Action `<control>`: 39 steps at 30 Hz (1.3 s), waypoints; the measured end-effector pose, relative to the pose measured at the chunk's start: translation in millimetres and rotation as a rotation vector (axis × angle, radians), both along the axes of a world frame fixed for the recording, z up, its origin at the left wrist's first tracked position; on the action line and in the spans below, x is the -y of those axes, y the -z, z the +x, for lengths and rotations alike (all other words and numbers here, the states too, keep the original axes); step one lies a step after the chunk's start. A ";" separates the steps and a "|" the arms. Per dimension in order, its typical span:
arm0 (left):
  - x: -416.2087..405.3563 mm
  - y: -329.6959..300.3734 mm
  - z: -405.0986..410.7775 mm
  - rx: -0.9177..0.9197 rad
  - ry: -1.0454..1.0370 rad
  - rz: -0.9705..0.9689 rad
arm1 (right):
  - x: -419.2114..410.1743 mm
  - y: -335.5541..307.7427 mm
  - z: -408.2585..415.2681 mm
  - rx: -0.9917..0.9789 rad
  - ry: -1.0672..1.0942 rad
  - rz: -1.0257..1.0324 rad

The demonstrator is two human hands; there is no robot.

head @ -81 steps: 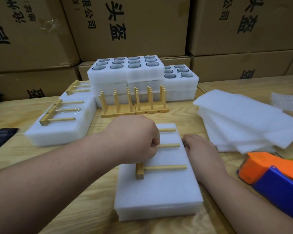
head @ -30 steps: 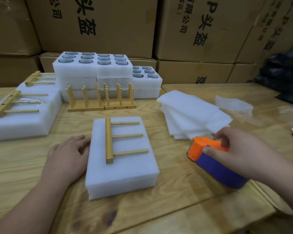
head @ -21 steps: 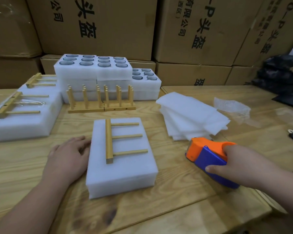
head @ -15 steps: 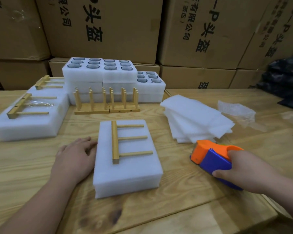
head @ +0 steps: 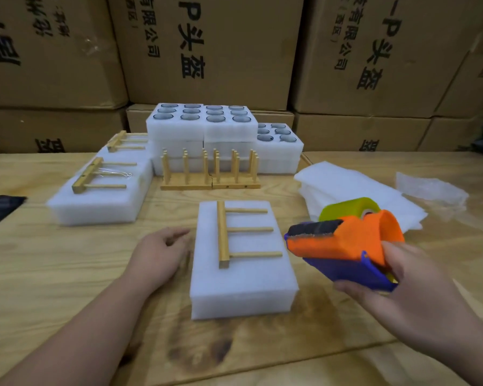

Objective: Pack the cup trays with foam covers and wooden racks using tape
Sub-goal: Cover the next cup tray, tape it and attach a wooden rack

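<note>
While I scan from the left edge, I see the finished foam pack (head: 101, 196) with its wooden rack already taped on top, then a second one behind it, and further back the stack of open cup trays (head: 223, 126) with upright racks (head: 209, 171) standing in front. Nearer me, my left hand (head: 156, 254) lies flat and relaxed on the table (head: 53, 274), fingers straight, holding nothing, just beside the left edge of the covered tray (head: 243, 274); I cannot tell whether the fingertips touch the foam. That tray sits in the middle, its long axis running away from me, with the loose wooden rack (head: 223, 235) lying flat on the cover, spine along that axis and three pegs pointing right. To the right of it my right hand (head: 402, 288) clenches around the tape dispenser (head: 343, 243), lifted clear of the table, its toothed mouth facing left toward the tray. So I judge the right hand must travel left across the short width, over the pegs. The cups under the cover are hidden, the tape end is too blurred to make out, and the spare foam sheets (head: 354, 188) are partly blocked by the dispenser
</note>
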State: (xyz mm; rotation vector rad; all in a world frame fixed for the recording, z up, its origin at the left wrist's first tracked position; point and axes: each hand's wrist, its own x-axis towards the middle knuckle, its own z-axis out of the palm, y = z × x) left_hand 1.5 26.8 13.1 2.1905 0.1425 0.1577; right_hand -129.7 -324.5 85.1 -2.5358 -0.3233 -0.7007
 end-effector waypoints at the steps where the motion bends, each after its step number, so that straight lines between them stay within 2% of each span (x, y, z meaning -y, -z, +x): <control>1: 0.1 -8.6 -5.3 0.035 -0.055 -0.157 | -4.2 -0.8 0.9 0.028 -0.023 0.002; 4: 3.3 -38.1 -23.8 0.219 -0.098 -0.415 | -12.3 -2.9 3.6 0.115 -0.109 0.007; 7: 18.9 -79.3 -54.7 0.395 0.175 -0.481 | -16.1 -2.2 6.0 0.160 -0.154 -0.026; 9: 30.3 -106.6 -76.0 0.453 0.387 -0.344 | -19.0 -2.4 6.0 0.152 -0.166 -0.026; 12: 44.1 -134.8 -97.2 0.511 0.605 -0.039 | -25.0 -3.1 6.5 0.157 -0.178 -0.023; 17: 56.9 -149.4 -103.1 0.481 0.727 0.072 | -31.0 -5.5 5.7 0.158 -0.212 -0.056; 26: 59.1 -149.4 -99.9 0.523 0.603 0.042 | -34.7 -14.0 15.0 0.073 -0.263 -0.025; 30: 60.2 -149.4 -98.1 0.478 0.526 -0.055 | -37.0 -23.7 25.5 0.002 -0.334 0.015; 34: 58.1 -151.0 -94.5 0.465 0.413 -0.114 | -40.1 -39.5 36.8 0.021 -0.330 -0.014; 39: 60.2 -152.3 -81.0 0.395 0.269 -0.292 | -51.6 -51.2 46.2 -0.023 -0.330 0.147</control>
